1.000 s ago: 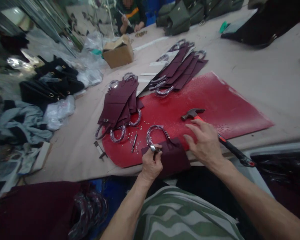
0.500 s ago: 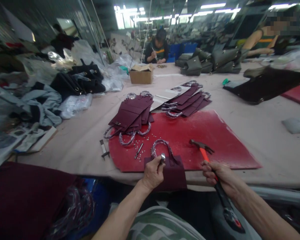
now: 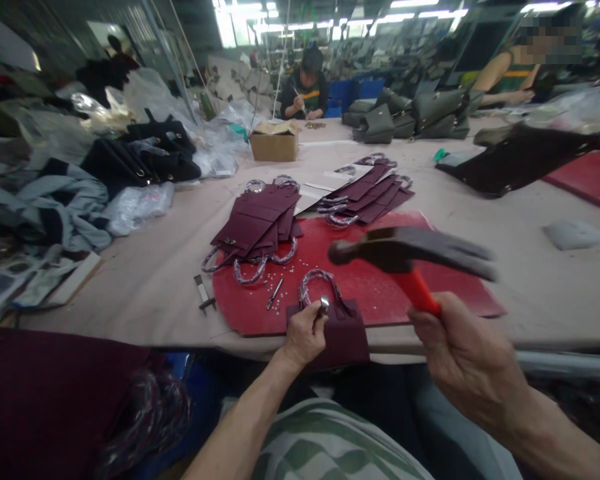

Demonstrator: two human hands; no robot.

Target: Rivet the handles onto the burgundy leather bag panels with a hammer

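My left hand [image 3: 304, 337] is closed round a short metal punch [image 3: 323, 306], held over a maroon bag panel [image 3: 341, 337] with a plastic-wrapped handle [image 3: 316, 280]. The panel lies across the front edge of a red board [image 3: 380, 287]. My right hand [image 3: 467, 353] grips a claw hammer [image 3: 414, 252] by its red handle; the hammer head is raised above the board, slightly blurred. Left of the panel, a thin metal tool [image 3: 275, 294] lies among small scattered pieces on the board.
Stacked maroon panels [image 3: 260, 220] and a second stack [image 3: 370, 193] lie behind. A black tool [image 3: 205, 293] is left of the board. Farther back are a cardboard box [image 3: 275, 146], dark bags [image 3: 140, 157] and two people. More maroon pieces [image 3: 55, 400] are at lower left.
My right hand has lifted the hammer up toward the camera, so it looks much larger. The left hand still holds the punch over the panel. The whole view has shifted slightly.
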